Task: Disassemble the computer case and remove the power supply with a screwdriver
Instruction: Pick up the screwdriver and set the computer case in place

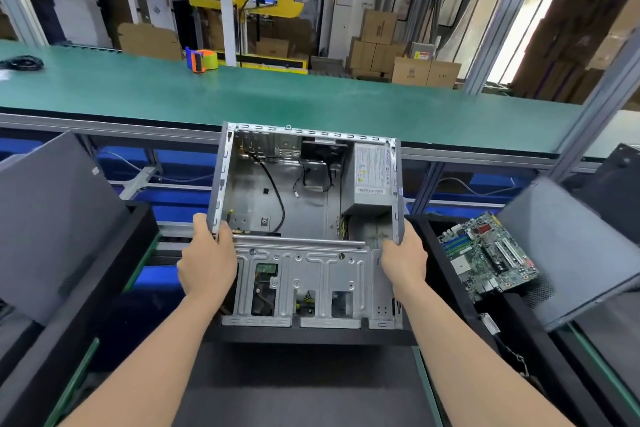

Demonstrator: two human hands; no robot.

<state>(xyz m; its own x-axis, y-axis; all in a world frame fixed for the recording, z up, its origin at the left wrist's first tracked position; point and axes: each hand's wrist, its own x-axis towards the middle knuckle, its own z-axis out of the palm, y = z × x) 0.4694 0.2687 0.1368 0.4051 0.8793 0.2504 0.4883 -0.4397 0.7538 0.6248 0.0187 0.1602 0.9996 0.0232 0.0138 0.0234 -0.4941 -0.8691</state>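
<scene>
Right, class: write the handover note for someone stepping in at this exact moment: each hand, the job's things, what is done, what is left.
Left hand grips the computer case by its left wall; right hand grips its right wall.
The case faces open side up in front of the person.
Power supply sits in the case's far right corner.
Done: side cover off, no board inside; a motherboard lies to the right.
Left: unscrew and lift out the power supply. No screwdriver in view.
</scene>
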